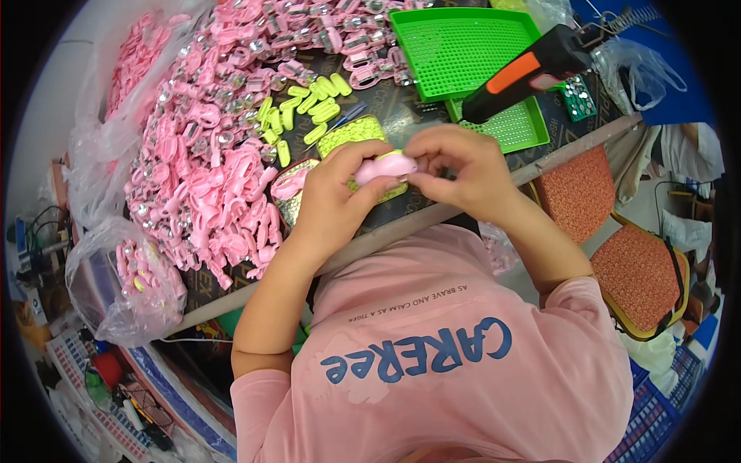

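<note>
My left hand (328,189) is closed around a smooth pink plastic part (384,167) with a yellow-green strip along its upper edge. At the part's right end, the curled fingers and thumb of my right hand (467,166) come together; whatever they pinch is too small to make out, and the fingertips are slightly blurred. Just beyond and below the hands sits a tin of small yellow-green pieces (351,133), partly covered by them. Beside my left wrist is another container with pink parts (289,185). Several yellow-green oval pieces (287,117) lie beyond it.
Pink plastic parts (220,174) heap across the table's left and far side. Green perforated trays (463,46) stand at the back right, below a black-and-orange power screwdriver (525,73). Clear bags (127,309) hang at the left edge. Orange-seated chairs (637,270) stand at right.
</note>
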`<state>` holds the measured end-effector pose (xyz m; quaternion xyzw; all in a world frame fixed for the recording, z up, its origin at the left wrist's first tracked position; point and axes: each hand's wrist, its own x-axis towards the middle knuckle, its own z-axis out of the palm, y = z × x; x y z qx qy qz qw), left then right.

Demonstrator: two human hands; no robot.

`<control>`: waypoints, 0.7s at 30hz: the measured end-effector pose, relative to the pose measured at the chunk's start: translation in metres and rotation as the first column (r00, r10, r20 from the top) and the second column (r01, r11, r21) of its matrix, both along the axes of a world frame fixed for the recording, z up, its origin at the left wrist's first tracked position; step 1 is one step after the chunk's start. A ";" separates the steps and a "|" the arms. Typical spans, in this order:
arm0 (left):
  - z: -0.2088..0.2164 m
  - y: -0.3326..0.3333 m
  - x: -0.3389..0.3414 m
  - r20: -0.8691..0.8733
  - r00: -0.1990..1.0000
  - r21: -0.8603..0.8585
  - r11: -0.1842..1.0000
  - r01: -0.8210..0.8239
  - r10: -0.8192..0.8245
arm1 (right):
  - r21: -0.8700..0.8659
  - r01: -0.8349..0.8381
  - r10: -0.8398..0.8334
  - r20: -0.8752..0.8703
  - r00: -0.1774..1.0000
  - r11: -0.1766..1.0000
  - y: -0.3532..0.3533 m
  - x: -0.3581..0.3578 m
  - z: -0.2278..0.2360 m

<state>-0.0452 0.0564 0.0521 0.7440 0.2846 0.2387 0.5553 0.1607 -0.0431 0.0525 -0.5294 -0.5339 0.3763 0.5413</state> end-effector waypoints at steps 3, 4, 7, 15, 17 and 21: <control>-0.005 0.002 0.001 -0.108 0.994 0.283 0.959 0.014 0.018 | 0.487 0.036 -0.309 0.495 0.812 0.873 -0.014 0.029 0.040; -0.008 0.003 0.001 -0.135 0.991 0.364 0.931 0.030 0.021 | 0.501 0.264 -0.448 0.292 0.845 0.824 -0.026 0.040 0.039; -0.012 -0.003 0.016 -0.214 0.977 0.463 0.879 0.110 -0.010 | 0.462 0.534 -0.490 -0.222 0.843 0.708 -0.005 0.074 0.041; -0.037 -0.023 0.069 -0.245 0.969 0.585 0.792 0.176 -0.035 | 0.199 0.093 -0.022 -0.334 0.942 0.976 0.024 0.064 0.011; -0.037 -0.026 0.072 -0.303 0.953 0.575 0.796 0.186 -0.004 | 0.283 0.154 -0.065 -0.303 0.951 0.947 0.015 0.073 0.019; -0.035 -0.023 0.074 -0.385 0.923 0.464 0.859 0.216 -0.024 | 0.238 0.388 -0.369 -0.123 0.921 0.890 0.014 0.085 0.015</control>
